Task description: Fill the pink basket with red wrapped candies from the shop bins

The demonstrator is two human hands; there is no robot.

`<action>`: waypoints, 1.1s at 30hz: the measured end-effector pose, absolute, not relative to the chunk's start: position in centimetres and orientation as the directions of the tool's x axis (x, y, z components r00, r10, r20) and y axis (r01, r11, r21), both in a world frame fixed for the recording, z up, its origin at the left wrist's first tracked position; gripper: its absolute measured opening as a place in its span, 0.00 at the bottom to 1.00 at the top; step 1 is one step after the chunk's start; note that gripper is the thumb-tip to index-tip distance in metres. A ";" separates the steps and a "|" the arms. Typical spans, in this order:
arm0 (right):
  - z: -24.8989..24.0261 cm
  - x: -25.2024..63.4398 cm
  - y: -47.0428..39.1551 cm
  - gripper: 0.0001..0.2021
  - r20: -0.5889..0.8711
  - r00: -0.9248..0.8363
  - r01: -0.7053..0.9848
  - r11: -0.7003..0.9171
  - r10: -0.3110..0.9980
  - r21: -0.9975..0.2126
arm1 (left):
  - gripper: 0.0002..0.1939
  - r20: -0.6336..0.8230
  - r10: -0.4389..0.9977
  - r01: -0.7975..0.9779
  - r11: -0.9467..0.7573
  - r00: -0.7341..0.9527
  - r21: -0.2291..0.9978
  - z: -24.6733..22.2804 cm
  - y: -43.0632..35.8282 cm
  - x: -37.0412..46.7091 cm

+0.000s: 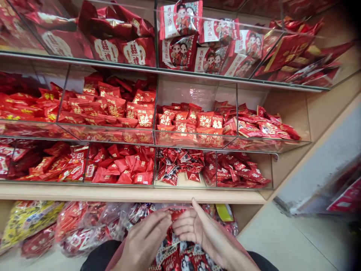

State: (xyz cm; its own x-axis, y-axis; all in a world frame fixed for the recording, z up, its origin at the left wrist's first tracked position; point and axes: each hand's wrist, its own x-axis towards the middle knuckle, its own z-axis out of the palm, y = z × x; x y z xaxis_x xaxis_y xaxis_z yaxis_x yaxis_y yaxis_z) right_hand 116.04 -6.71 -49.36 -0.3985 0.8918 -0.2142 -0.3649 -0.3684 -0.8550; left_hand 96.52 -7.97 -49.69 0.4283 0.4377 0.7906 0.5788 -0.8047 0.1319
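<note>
My left hand (149,235) and my right hand (199,231) meet low in the middle, in front of the bottom shelf. Between them a small red candy packet (177,213) shows in part. The fingers of my left hand are bent round its left side. My right hand has curled fingers against it, with the thumb stretched upward; its inner grip is partly hidden. Below my hands lie several red candy packets (172,260) with black-and-white pictures and frilled edges, within a pinkish-red rim (114,259) at my lap.
Clear dividers part the shelves into bins of red candies (113,105). Large red packets (105,49) and couple-print packets (180,51) fill the top bins. One lower bin (194,181) shows some bare floor. Bagged candies (31,222) lie underneath; a wooden side panel (296,154) stands right.
</note>
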 end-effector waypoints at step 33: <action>-49.9 118.4 -6.1 0.18 -0.186 -0.321 -0.359 -0.301 0.929 -0.883 | 0.22 0.639 0.582 0.658 -0.738 0.503 0.154 -51.7 -7.4 95.8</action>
State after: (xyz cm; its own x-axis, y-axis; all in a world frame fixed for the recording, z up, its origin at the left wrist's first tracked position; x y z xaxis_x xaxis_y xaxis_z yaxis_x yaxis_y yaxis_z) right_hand 118.43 -6.09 -49.87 -0.3210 0.9287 -0.1858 -0.3591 -0.3008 -0.8835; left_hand 95.85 -7.42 -51.71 0.5033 0.5819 0.6388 0.6575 -0.7376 0.1538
